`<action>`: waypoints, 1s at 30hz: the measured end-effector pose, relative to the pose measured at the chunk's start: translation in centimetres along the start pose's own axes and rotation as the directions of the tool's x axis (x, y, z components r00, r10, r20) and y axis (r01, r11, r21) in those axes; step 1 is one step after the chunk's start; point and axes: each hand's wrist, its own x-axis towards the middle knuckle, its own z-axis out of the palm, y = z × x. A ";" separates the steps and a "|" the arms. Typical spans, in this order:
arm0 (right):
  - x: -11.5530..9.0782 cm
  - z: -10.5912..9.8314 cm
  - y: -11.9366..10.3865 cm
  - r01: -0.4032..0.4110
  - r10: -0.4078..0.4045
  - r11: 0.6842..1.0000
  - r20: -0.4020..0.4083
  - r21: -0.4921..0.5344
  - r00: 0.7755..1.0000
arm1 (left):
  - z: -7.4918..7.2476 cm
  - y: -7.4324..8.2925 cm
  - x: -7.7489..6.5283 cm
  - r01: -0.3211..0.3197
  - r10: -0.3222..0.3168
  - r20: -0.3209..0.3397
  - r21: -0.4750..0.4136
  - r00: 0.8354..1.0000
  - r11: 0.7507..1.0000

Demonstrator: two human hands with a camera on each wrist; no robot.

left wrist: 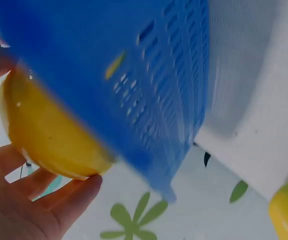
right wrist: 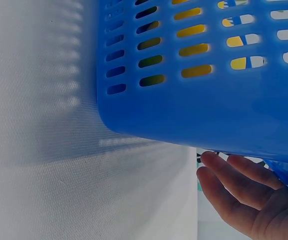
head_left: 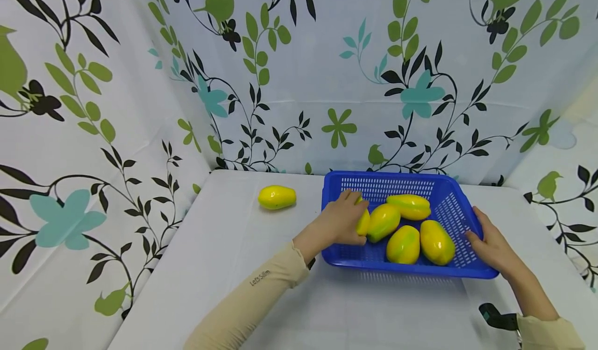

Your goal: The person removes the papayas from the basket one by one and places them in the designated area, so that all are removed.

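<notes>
A blue plastic basket [head_left: 383,269] with slotted walls stands on the white table, several yellow mangoes lying inside, among them one [head_left: 437,242] at the right. My left hand [head_left: 341,217] reaches over the basket's left rim and grips a mango [left wrist: 59,130]; in the head view the fingers hide most of it. On the basket's right side, my right hand [head_left: 492,243] holds the rim, thumb over the edge and fingers along the outside. The right wrist view shows those fingers [right wrist: 233,185] beside the outer wall.
One more yellow mango [head_left: 277,197] lies on the white table [head_left: 261,256], left of the basket near the back edge. A patterned curtain [head_left: 299,75] with leaves, birds and flowers hangs behind the table and along its sides.
</notes>
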 end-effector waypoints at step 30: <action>-0.1 0.1 0.1 0.006 -0.006 1.000 -0.009 0.006 1.000 | 0.5 -8.4 -5.1 0.219 -0.256 -0.198 -0.192 0.946 0.957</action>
